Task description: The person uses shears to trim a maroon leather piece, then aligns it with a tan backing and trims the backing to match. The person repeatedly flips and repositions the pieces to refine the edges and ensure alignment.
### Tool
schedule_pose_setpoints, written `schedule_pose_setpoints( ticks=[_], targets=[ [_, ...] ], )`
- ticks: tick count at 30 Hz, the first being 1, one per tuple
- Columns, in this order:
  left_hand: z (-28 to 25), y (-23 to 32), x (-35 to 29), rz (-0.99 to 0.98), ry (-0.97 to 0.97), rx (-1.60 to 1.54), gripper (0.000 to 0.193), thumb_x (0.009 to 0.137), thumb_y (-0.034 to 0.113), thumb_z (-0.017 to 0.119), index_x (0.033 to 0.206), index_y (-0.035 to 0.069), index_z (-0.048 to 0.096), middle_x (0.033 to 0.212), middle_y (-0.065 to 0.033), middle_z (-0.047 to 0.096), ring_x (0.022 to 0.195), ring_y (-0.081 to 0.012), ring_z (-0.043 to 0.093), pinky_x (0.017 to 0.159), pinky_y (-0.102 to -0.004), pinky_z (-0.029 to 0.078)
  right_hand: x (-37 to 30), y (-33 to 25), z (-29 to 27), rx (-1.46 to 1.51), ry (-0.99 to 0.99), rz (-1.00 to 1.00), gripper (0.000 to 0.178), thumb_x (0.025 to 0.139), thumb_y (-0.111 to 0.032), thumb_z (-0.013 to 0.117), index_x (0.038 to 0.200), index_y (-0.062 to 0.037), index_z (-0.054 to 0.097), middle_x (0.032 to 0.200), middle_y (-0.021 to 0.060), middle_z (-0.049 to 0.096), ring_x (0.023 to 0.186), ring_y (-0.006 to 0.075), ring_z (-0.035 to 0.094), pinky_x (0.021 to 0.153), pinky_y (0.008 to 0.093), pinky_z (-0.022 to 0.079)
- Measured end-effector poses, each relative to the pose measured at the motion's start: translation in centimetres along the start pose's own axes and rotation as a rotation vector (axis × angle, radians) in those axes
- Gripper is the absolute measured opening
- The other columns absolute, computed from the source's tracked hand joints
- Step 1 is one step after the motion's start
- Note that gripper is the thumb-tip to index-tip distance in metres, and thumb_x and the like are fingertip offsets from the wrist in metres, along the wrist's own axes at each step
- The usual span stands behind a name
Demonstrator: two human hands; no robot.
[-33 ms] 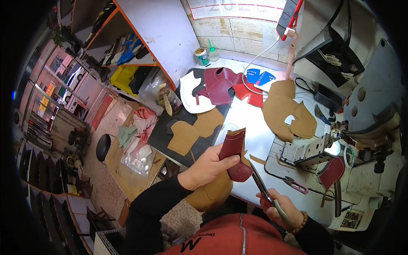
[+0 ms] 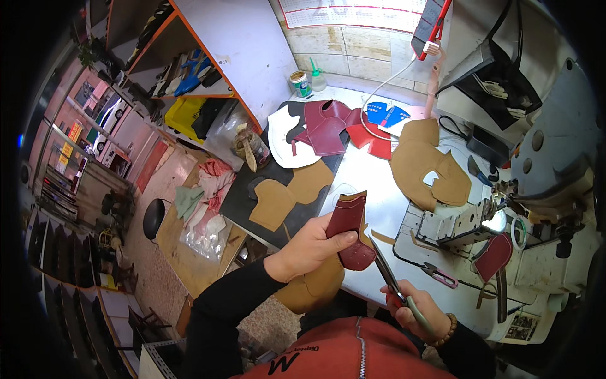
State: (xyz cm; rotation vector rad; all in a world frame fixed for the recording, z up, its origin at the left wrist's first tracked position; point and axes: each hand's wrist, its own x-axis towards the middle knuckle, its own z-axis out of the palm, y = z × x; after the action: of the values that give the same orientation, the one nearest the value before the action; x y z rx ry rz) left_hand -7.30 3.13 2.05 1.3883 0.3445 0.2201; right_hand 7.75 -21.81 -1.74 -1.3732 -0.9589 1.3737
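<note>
My left hand (image 2: 307,248) is closed on a dark red leather piece (image 2: 348,218), thumb across its front. The piece is stitched along the top, dotted with small holes at its rounded lower end, and tan on its inner side. In my right hand (image 2: 424,311) is a pair of scissors (image 2: 387,270) with red and grey-green handles. Its blades point up and left, close beside the lower right edge of the leather; whether they touch it I cannot tell. Below my left wrist hangs a tan leather piece (image 2: 315,284), partly hidden by the hand.
Tan leather pieces (image 2: 273,205), maroon pieces (image 2: 325,132) and a white cutout (image 2: 278,136) lie across the table. At the right stands a sewing machine (image 2: 467,224) with its lamp lit, a pink-handled tool (image 2: 442,275) before it. A jar with a brush (image 2: 249,151) stands back left.
</note>
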Motion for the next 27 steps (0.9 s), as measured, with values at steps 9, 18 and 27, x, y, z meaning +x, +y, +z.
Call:
schedule_pose_setpoints(
  ticks=[9,18,27],
  targets=[
    [-0.9,1.2,0.2,-0.052,-0.067,0.181,0.033,0.103,0.018,0.060,0.132,0.003,0.055,0.115,-0.0012,0.063,0.105,-0.0092,0.056,0.095,-0.0294,0.046,-0.3,-0.2,-0.7,-0.028,-0.054,0.039,0.045,0.093,-0.031,0.073,0.125,-0.0039,0.057,0.089,0.0031,0.060,0.081,0.0118,0.057,0.076,0.0271,0.049],
    [-1.0,2.0,0.5,-0.062,-0.085,0.265,0.036,0.103,0.014,0.059,0.137,0.001,0.053,0.117,-0.0014,0.063,0.105,-0.0080,0.056,0.095,-0.0276,0.047,-0.6,0.0,-1.2,-0.060,-0.075,0.059,0.047,0.091,-0.035,0.076,0.124,-0.0049,0.059,0.082,0.0016,0.058,0.075,0.0094,0.053,0.072,0.0254,0.048],
    [-0.5,1.2,0.5,-0.091,-0.026,0.131,0.036,0.100,0.012,0.062,0.135,0.002,0.055,0.115,-0.0016,0.065,0.104,-0.0083,0.058,0.094,-0.0281,0.048,-0.9,1.5,-1.0,0.068,-0.077,0.045,0.049,0.093,-0.038,0.074,0.124,-0.0024,0.062,0.087,0.0005,0.059,0.077,0.0081,0.053,0.073,0.0240,0.047]
  ],
)
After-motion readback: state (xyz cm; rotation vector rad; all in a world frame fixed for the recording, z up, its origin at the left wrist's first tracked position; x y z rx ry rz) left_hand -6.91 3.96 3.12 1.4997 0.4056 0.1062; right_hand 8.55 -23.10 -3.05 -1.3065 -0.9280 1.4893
